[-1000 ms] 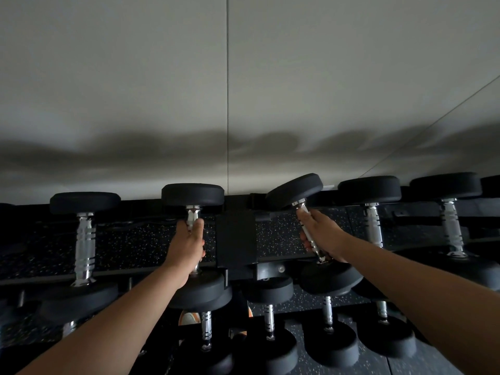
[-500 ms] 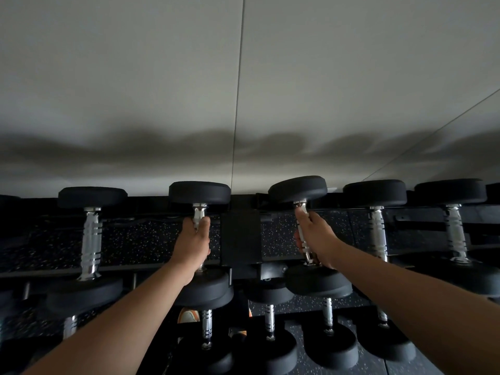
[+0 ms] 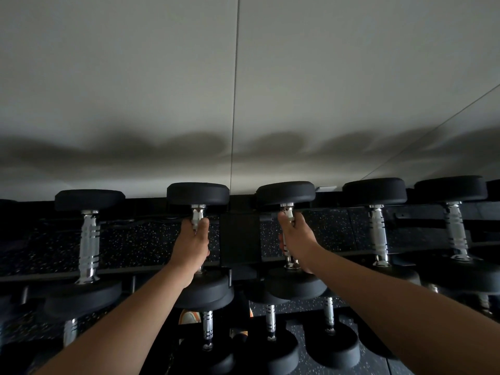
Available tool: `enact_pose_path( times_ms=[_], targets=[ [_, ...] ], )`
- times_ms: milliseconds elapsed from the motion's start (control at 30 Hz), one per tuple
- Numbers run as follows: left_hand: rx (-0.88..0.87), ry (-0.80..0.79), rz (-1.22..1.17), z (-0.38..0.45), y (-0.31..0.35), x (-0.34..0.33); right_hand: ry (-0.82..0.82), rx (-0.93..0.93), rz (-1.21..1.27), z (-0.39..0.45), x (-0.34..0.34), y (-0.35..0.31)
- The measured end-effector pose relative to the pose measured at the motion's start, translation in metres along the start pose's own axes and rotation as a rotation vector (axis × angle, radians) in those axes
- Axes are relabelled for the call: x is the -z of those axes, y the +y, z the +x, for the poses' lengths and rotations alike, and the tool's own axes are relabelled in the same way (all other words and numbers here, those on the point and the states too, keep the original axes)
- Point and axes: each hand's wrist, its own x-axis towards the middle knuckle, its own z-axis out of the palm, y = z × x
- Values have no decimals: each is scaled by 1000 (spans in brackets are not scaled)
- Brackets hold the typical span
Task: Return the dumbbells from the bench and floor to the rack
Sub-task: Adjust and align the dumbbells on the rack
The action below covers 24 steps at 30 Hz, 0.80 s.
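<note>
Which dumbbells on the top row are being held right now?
The two middle ones: the left hand grips one dumbbell, the right hand its neighbour. The outer dumbbells stand untouched.

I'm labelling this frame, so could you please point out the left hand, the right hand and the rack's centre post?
left hand (image 3: 192, 246), head view, back of the hand.
right hand (image 3: 296, 239), head view, back of the hand.
centre post (image 3: 239, 240), head view, flat front face.

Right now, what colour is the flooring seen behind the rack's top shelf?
Black flooring with pale speckles, clearest in the head view.
</note>
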Motion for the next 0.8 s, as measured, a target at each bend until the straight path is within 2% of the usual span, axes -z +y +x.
enact_pose_path(
  times_ms=[267,533,700,800],
  targets=[
    [6,-2,10,1,-2,0,31,-11,106,3,6,3],
    [5,-9,2,3,-5,1,38,21,36,-1,-4,8],
    [-28,1,47,5,-9,5,39,49,-66,-4,7,8],
    [-84,25,187,5,-14,7,36,98,-294,-9,7,10]
  ],
)
